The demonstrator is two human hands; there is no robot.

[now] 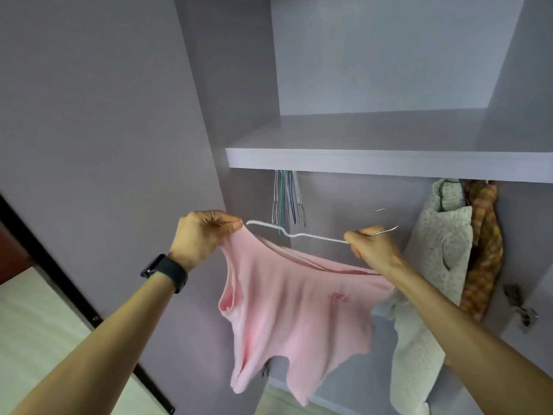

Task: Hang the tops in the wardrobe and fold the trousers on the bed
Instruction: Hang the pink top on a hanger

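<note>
A person stands facing an open lilac wardrobe, both arms raised in front of it. The left hand, at 9 o'clock from the middle of the view, pinches one shoulder edge of a pink top between thumb and fingertips. The top hangs from that pinch toward 5 o'clock, loose and crumpled, and fills the lower middle of the view. The right hand, at 3 o'clock from the middle, is curled round a white wire hanger just below its hook. From this hand the top lies at 7 o'clock. One arm of the hanger reaches across to the left fingertips, and its lower wire shows inside the top's neck opening.

At 12 o'clock a shelf crosses the wardrobe. Under it hangs a bunch of bare hangers. At 3 o'clock, beyond the right hand, hang a pale dotted garment and an orange patterned garment, side by side. A dark watch sits on the left wrist.
</note>
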